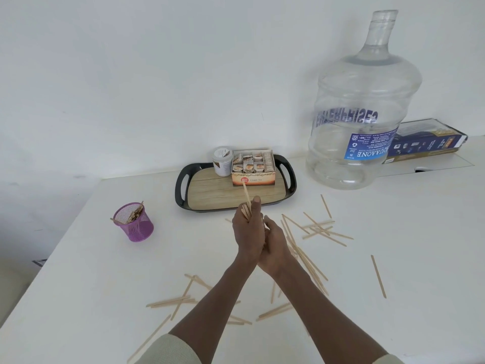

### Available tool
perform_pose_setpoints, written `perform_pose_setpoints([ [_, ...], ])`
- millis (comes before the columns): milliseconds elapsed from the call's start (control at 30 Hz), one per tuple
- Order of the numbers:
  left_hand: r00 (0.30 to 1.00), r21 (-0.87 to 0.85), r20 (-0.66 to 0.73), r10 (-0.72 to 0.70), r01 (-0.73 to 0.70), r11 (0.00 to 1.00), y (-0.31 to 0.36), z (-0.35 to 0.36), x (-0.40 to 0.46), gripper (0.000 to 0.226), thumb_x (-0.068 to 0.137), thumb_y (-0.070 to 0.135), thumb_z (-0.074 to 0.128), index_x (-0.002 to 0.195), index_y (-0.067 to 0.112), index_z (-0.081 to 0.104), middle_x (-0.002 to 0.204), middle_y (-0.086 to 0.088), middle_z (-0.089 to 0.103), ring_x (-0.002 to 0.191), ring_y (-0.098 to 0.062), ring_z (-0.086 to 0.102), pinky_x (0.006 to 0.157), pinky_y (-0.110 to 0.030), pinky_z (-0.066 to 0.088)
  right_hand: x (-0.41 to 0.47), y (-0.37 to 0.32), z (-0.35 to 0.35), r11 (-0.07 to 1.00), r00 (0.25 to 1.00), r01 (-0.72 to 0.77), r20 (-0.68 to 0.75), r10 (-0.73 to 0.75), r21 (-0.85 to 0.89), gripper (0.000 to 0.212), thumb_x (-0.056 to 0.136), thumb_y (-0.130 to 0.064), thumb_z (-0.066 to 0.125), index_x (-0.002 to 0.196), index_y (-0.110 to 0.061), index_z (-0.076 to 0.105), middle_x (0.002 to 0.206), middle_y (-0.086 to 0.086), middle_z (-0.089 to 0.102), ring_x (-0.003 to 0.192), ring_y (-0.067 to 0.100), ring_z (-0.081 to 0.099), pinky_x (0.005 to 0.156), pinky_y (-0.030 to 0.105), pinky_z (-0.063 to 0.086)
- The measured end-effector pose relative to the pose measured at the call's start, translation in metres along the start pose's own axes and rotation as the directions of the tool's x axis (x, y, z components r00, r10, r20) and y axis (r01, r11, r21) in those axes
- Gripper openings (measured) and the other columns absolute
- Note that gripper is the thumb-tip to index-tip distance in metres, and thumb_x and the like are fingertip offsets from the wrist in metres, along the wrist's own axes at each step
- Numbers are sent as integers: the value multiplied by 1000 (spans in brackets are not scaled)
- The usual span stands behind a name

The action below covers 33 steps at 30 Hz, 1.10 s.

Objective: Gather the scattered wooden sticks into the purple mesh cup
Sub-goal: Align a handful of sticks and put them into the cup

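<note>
The purple mesh cup (pixel 135 223) stands at the left of the white table with several wooden sticks inside it. My left hand (pixel 246 229) grips a bundle of wooden sticks (pixel 247 198) upright above the table's middle, their tips rising past the thumb. My right hand (pixel 275 243) presses against the left hand's side. Its fingertips are hidden, so what it holds is unclear. Loose sticks lie scattered to the right (pixel 319 229), beside my right wrist (pixel 305 258), far right (pixel 378 275) and near the front (pixel 173 302).
A black tray (pixel 183 190) with a wooden floor stands behind my hands and holds a tea box (pixel 253 168) and a white jar (pixel 222 161). A large clear water bottle (pixel 359 114) stands at the back right, with a dark blue box (pixel 425 143) behind it.
</note>
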State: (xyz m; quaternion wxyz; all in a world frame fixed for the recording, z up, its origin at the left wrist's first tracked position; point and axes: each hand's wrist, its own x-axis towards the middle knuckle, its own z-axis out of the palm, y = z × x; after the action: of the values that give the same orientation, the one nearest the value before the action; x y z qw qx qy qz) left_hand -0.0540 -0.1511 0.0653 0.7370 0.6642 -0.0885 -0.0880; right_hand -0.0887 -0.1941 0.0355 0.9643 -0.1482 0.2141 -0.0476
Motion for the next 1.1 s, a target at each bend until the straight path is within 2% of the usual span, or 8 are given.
perform_pose_setpoints([
  [133, 999, 28, 45, 31, -32, 999, -1, -1, -3, 48, 95, 43, 58, 78, -1, 51, 62, -4, 52, 58, -17, 49, 57, -34, 44, 3, -2, 5, 999, 999, 31, 40, -30, -26, 34, 100, -36, 46, 111, -12, 68, 104, 7, 72, 102, 21, 71, 84, 33, 57],
  [333, 992, 42, 86, 97, -101, 994, 5, 0, -1, 2, 95, 19, 61, 96, 21, 62, 91, -1, 72, 88, -16, 68, 80, -37, 56, 2, -12, 14, 999, 999, 33, 31, -32, -39, 42, 95, -36, 56, 127, -10, 65, 112, 8, 72, 102, 23, 72, 81, 33, 59],
  [533, 1000, -41, -14, 10, -11, 999, 22, 4, -1, 56, 81, 43, 76, 61, 7, 39, 56, -3, 37, 55, -15, 37, 53, -22, 42, 3, -11, 23, 999, 992, 5, 125, 1, -47, 50, 98, -46, 46, 97, -8, 78, 96, 7, 74, 96, 22, 73, 83, 33, 58],
  [633, 999, -91, -39, -24, 20, 996, 28, 2, 0, 56, 83, 37, 74, 52, 17, 32, 51, 4, 30, 52, -12, 31, 49, -22, 36, 4, -8, 21, 999, 992, -39, 115, 43, -30, 60, 100, -50, 37, 123, -5, 68, 118, 14, 70, 108, 27, 70, 82, 38, 59],
  [767, 1000, -108, -11, -16, 15, 994, 32, -1, 2, 54, 82, 33, 73, 58, 0, 37, 56, -12, 35, 57, -27, 33, 58, -35, 37, 3, -2, 22, 1000, 999, -16, 35, 15, 9, 60, 101, -53, 32, 138, -9, 50, 124, 11, 61, 111, 24, 66, 89, 37, 57],
  [867, 999, -41, 29, -15, 16, 999, 27, -5, 2, 46, 79, 38, 74, 53, 12, 47, 52, -7, 47, 53, -19, 46, 61, -36, 47, 2, -1, 31, 1000, 998, 5, 62, -5, 0, 50, 100, -53, 36, 115, -10, 58, 101, 6, 63, 103, 21, 63, 91, 35, 52],
  [967, 998, -35, 25, -63, 64, 997, 22, -11, 4, 45, 75, 40, 75, 57, 11, 47, 55, -10, 42, 57, -23, 45, 64, -37, 50, 1, -1, 41, 989, 991, 47, 133, -28, -139, 43, 96, -50, 46, 86, -12, 65, 80, 2, 59, 82, 16, 62, 77, 30, 52],
  [1100, 997, 33, 4, -71, 71, 997, 21, -19, 7, 46, 72, 38, 70, 51, 17, 34, 49, -1, 32, 54, -20, 35, 55, -33, 41, 5, 4, 42, 966, 993, 54, 118, -25, -251, 37, 93, -44, 51, 85, -12, 66, 82, 4, 58, 83, 17, 62, 76, 29, 53],
])
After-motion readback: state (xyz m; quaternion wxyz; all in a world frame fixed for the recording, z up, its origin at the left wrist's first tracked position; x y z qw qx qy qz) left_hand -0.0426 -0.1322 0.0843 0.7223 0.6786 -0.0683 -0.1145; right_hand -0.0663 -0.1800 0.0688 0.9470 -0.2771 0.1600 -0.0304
